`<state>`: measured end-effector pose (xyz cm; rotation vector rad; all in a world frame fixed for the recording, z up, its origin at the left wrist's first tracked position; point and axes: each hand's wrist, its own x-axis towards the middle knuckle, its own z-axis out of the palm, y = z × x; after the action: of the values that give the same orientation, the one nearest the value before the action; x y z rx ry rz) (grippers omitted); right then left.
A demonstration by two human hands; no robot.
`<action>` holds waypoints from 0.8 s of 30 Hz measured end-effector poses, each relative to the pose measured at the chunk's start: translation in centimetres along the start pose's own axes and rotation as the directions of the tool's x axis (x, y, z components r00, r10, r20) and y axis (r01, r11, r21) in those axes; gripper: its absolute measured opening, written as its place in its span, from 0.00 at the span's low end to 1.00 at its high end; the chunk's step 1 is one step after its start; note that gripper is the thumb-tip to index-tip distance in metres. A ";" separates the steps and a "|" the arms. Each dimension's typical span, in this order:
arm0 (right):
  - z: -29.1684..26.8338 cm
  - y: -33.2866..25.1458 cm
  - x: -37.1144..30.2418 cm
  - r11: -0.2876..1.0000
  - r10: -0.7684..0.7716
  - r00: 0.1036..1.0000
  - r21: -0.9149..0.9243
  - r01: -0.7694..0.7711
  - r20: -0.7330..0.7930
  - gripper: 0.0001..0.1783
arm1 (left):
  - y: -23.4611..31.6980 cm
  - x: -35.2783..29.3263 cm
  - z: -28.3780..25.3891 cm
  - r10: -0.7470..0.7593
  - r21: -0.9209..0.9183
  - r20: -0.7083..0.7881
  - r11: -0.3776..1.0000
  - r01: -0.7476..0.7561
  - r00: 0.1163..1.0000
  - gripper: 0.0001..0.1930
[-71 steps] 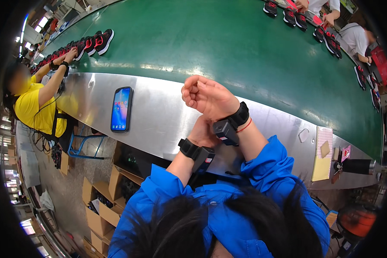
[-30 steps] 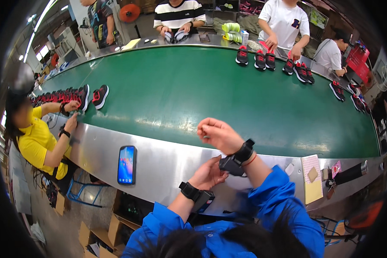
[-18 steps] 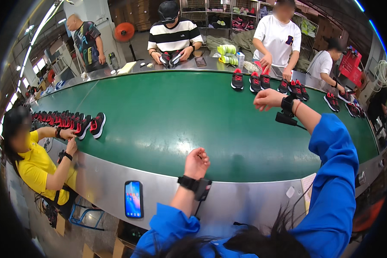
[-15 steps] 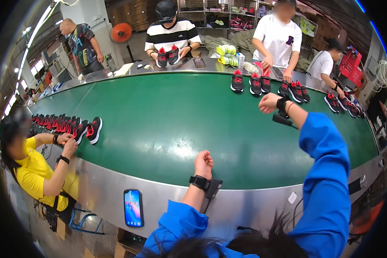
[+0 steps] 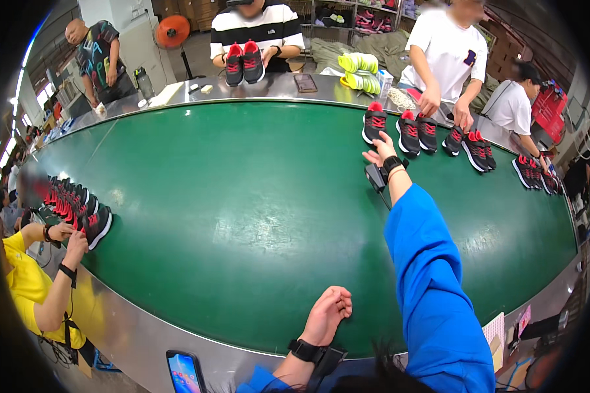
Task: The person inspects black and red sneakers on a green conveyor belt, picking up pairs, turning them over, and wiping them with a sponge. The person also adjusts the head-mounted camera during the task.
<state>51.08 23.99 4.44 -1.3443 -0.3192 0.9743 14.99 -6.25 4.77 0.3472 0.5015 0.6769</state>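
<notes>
My right hand (image 5: 381, 152) reaches far across the green belt (image 5: 242, 183), its fingers apart and empty. They are just below a black sneaker (image 5: 374, 124) with red laces and a white sole; whether they touch it I cannot tell. Beside that shoe, to the right, stand two matching sneakers (image 5: 408, 134). My left hand (image 5: 329, 316) is above the near side of the belt, its fingers curled together with nothing visible in them. Each wrist wears a black strap with a small dark box.
A phone (image 5: 185, 372) lies on the near metal edge. Across the belt, one co-worker holds a pair of sneakers (image 5: 244, 63); another's hands (image 5: 463, 116) are over shoes at the right. A yellow-sleeved person handles a shoe row (image 5: 97, 226) at left. Yellow-green bundles (image 5: 360, 72) sit on the far ledge.
My right hand has moved toward the single sneaker and its fingers have spread. My left hand stays near the belt's front, fingers curled. The view has shifted.
</notes>
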 end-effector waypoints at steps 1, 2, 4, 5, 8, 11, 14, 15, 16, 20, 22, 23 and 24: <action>-0.4 -0.3 1.1 1.000 -0.028 0.999 0.002 0.028 -0.042 0.34 | 0.0 0.1 0.0 -0.013 -0.033 0.017 0.999 0.014 1.000 0.12; 0.1 -0.1 1.5 0.999 -0.047 0.997 0.006 0.047 -0.067 0.34 | 0.2 0.1 -0.1 -0.010 -0.044 0.012 0.999 0.011 1.000 0.11; -0.5 -0.4 2.0 0.989 -0.043 0.992 0.133 0.059 -0.120 0.29 | 0.1 0.2 -0.1 -0.013 -0.063 0.010 0.998 0.013 1.000 0.10; -0.3 0.0 1.6 0.979 -0.047 0.987 0.191 0.076 -0.153 0.27 | 0.1 0.1 -0.2 -0.005 -0.036 -0.021 0.999 0.005 1.000 0.10; -1.3 0.2 -0.4 0.963 -0.172 0.929 0.142 0.228 -0.327 0.23 | -0.2 -0.1 -0.2 0.014 0.032 -0.087 0.999 -0.011 0.996 0.09; -2.5 -0.1 -1.0 0.959 -0.231 0.844 0.032 0.281 -0.485 0.30 | -0.3 -0.4 -0.1 0.024 0.063 -0.128 0.998 -0.016 0.991 0.08; -7.8 -1.2 3.4 0.953 -0.293 0.856 -0.058 0.298 -0.425 0.38 | -0.1 -0.1 0.3 0.016 0.069 -0.113 0.998 -0.008 0.993 0.07; -7.9 -1.3 3.6 0.963 -0.265 0.884 -0.066 0.260 -0.386 0.38 | -0.1 -0.2 0.2 0.025 0.064 -0.122 0.998 -0.017 0.992 0.07; -7.9 -1.1 3.8 0.972 -0.236 0.908 -0.076 0.224 -0.347 0.38 | -0.1 -0.4 0.0 0.032 0.059 -0.129 0.998 -0.025 0.991 0.07; -7.2 -0.9 2.2 0.982 -0.186 0.955 -0.071 0.175 -0.230 0.34 | -0.2 -0.6 0.2 0.074 0.126 -0.158 0.991 -0.054 0.985 0.07; -6.8 -0.9 1.2 0.992 -0.123 0.969 -0.047 0.116 -0.214 0.32 | 0.0 -0.4 0.1 0.078 0.138 -0.152 0.989 -0.057 0.985 0.07; -5.6 -0.4 -0.1 0.995 -0.074 0.986 -0.078 0.063 -0.149 0.30 | 0.2 -0.6 -0.2 0.094 0.130 -0.172 0.989 -0.071 0.981 0.08; -5.1 0.0 -1.7 0.993 -0.024 0.996 -0.116 0.013 -0.089 0.29 | 0.5 -0.6 -0.2 0.103 0.105 -0.173 0.991 -0.086 0.979 0.08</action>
<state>53.66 19.37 3.73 -1.4836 -0.3228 0.8879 14.20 -6.26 5.06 0.4061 0.6939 0.7815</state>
